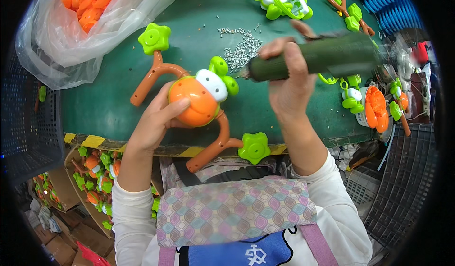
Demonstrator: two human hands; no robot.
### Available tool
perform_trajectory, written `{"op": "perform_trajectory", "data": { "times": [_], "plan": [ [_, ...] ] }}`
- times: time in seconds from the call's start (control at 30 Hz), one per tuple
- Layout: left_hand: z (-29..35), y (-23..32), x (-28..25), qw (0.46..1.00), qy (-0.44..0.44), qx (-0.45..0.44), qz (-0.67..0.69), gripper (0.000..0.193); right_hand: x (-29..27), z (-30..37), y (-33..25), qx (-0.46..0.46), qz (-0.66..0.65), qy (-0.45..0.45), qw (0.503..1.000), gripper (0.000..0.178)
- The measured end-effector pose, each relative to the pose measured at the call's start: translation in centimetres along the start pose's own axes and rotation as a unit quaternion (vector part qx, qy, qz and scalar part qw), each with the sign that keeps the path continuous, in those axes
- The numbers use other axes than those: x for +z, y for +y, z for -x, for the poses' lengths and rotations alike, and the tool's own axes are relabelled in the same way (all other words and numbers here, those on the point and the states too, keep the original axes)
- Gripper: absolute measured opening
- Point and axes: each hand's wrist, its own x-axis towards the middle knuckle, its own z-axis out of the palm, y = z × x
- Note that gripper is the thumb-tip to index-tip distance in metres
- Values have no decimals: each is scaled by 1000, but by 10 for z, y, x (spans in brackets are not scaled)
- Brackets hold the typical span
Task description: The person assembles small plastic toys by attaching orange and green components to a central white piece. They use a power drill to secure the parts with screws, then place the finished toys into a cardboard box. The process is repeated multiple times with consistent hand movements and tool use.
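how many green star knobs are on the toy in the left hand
2. One star knob sits at the upper-left arm's end, on the green table. The other star knob is at the lower-right arm's end, by the table edge. More may hide under the toy.

Orange-white-green toy (201,97); dark green screwdriver (313,57); green table (109,95); pastel-patterned apron (237,209).

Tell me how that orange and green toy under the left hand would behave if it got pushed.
The toy looks like hollow moulded plastic, so probably stiff and light. Its rounded orange body might rock, but the curved arms ending in green stars should stop it rolling. The glossy shell may be slippery under the left hand.
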Motion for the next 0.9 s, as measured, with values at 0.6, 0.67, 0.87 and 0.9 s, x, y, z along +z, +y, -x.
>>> {"op": "perform_trajectory", "data": {
  "times": [0.6,0.67,0.87,0.9],
  "plan": [
    [5,-1,-2,1000,-6,-8,-13,65,11,7,12,7,30,4,1000,47],
    [7,-3,-4,1000,-2,-8,-8,65,10,6,15,-7,25,32,999,47],
    [8,-1,-2,1000,2,-10,-16,65,11,11,12,-56,19,24,998,54],
    [7,-1,-2,1000,1,-11,-16,65,14,13,6,-50,-14,15,999,57]
  ]
}}
